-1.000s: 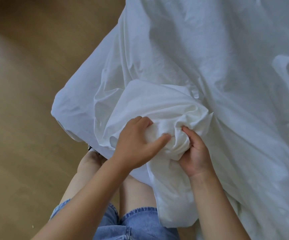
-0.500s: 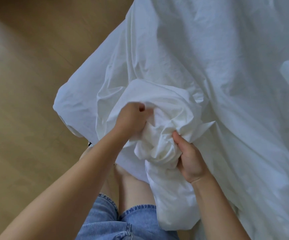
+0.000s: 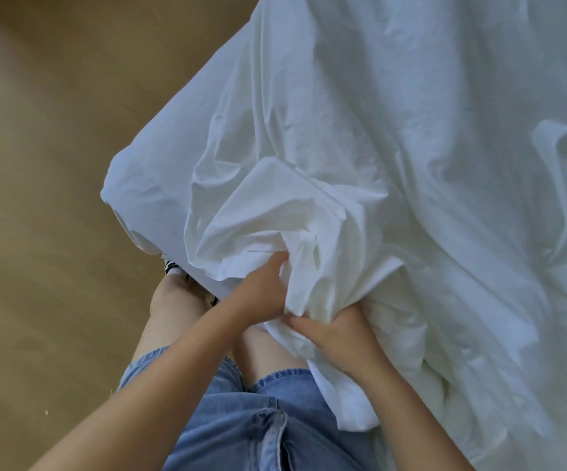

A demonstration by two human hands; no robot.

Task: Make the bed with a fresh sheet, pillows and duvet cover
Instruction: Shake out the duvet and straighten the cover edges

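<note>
A white duvet cover (image 3: 411,130) lies crumpled over the bed, filling the right and upper part of the view, with one corner hanging over the floor at the left. A bunched fold of it rises in the middle just in front of me. My left hand (image 3: 261,290) reaches into that fold, its fingertips hidden among the cloth. My right hand (image 3: 339,334) is closed around a gathered bunch of the same fabric just below and to the right. The mattress and any duvet inside are hidden by the cloth.
A light wooden floor (image 3: 54,198) spans the left side. My legs in blue denim shorts (image 3: 241,419) stand against the bed edge, and a striped shoe (image 3: 171,266) shows under the hanging cloth.
My left hand has slid lower and deeper into the fold. My right hand has shifted down and taken a fuller grip on the bunched fabric. The raised fold has spread wider.
</note>
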